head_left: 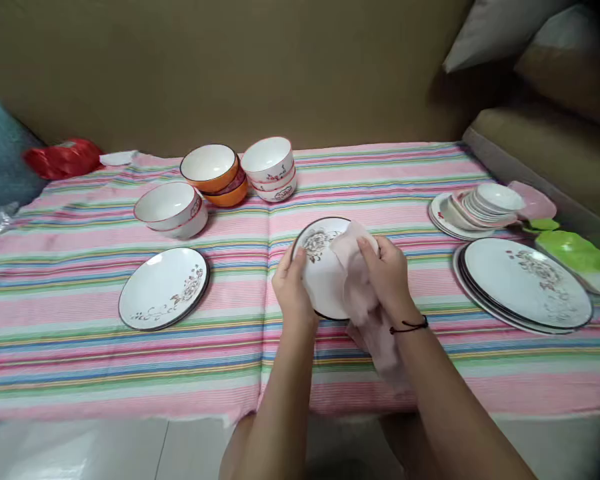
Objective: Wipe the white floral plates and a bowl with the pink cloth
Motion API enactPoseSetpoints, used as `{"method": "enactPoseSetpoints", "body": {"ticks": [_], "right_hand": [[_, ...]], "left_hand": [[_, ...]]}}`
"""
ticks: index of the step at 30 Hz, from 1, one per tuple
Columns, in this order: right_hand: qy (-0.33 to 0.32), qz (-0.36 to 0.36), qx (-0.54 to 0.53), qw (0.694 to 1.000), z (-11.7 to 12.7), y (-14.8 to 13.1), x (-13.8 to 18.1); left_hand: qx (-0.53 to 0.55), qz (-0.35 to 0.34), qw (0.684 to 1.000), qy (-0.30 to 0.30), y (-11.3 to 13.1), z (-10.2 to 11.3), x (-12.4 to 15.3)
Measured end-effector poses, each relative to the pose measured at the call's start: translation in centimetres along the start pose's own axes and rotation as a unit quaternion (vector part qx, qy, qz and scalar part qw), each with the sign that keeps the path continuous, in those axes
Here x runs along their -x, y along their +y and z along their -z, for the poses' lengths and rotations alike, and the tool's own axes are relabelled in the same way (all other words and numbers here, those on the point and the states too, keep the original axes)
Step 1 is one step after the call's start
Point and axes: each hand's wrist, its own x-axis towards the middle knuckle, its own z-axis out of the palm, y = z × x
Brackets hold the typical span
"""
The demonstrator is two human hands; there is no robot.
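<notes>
A white round plate [323, 283] with a dark rim and a brown flower print is held up over the striped cloth, its face tilted toward me. My left hand [294, 287] grips its left edge, thumb on top and fingers underneath. My right hand [387, 273], with a dark cord on the wrist, is closed on a pale pink cloth [357, 287] at the plate's right side. The cloth covers part of the plate's face and hangs down below it. Fingers beneath the plate and cloth are hidden.
On the striped tablecloth [235, 267] at left are stacked floral plates [160, 287], white bowls [165, 207], orange bowls [210, 167] and more white bowls [269, 160]. At right lie oval plates [525, 280], small dishes [495, 200] and a green leaf-shaped dish [575, 253]. A red bag [63, 159] lies back left.
</notes>
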Motion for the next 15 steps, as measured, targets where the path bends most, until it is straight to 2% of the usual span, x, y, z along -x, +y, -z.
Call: {"method": "enactPoseSetpoints", "body": {"ticks": [3,6,11,15], "right_hand": [[-0.013,-0.036,-0.035,0.999,-0.6,-0.6,0.8],[-0.005,-0.043,-0.033,0.999,-0.6,-0.8,1.3],[0.007,0.022,0.025,0.999,1.0,-0.3,1.2],[-0.041,0.102,0.076,0.991,2.3,0.2,1.1]], "left_hand": [[0.024,-0.012,0.999,0.038,0.3,0.6,-0.9],[0.009,0.007,1.000,0.027,0.8,0.8,-1.5],[-0.069,0.065,0.992,-0.088,1.9,0.9,-1.4],[-0.139,0.137,0.964,-0.181,3.0,1.2,-1.2]]}}
